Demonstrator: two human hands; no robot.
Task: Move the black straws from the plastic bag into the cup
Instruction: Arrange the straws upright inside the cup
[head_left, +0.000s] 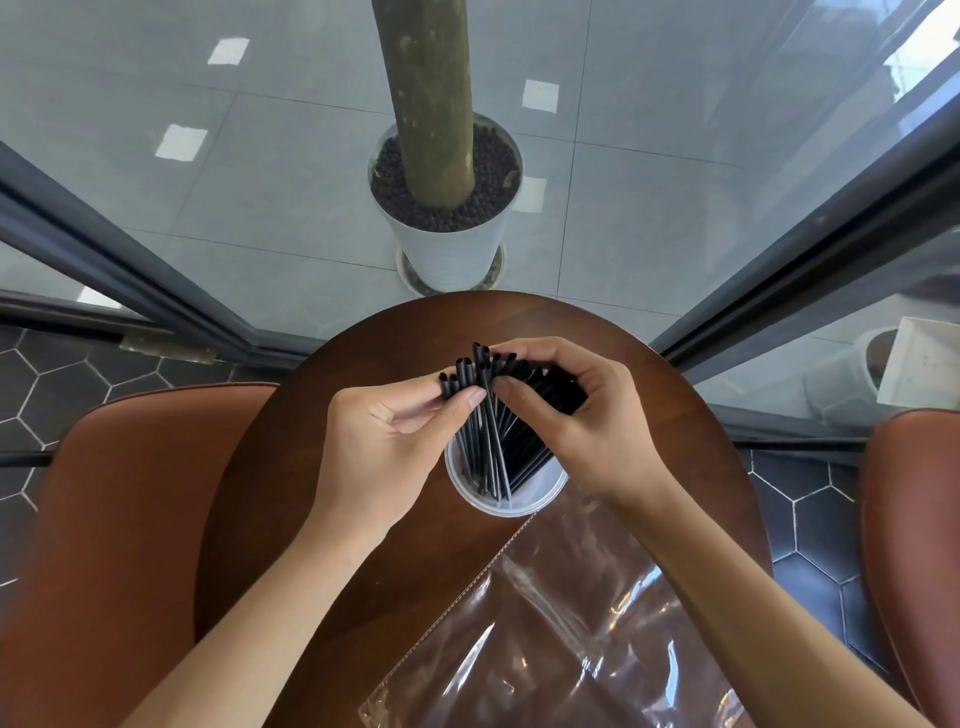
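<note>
While the bundle of thin black plastic straws (496, 415) stood with its lower ends inside the white round plastic cup (506, 496), both hands worked at its upper ends, presumably so that the straws could be settled and fanned without toppling the cup. The left hand (384, 441) pinched a few straw tops between thumb and curled fingers, its grip clamped on the bundle's left side; the right hand (566, 410) curled over the tops on the right side, thumb pressed against them, its grip likewise clamped on the straws. Holding from both sides probably kept the leaning straws gathered above the cup's mouth. The cup rested near the middle of the round dark brown wooden counter (363, 338), close enough for both forearms to reach comfortably. The clear, crinkled plastic bag (561, 639) lay flat on the counter's near right part, just beside the cup; no straws could be seen in it, suggesting the transfer was nearly complete. Brown leather chairs (119, 493) flanked the counter.
</note>
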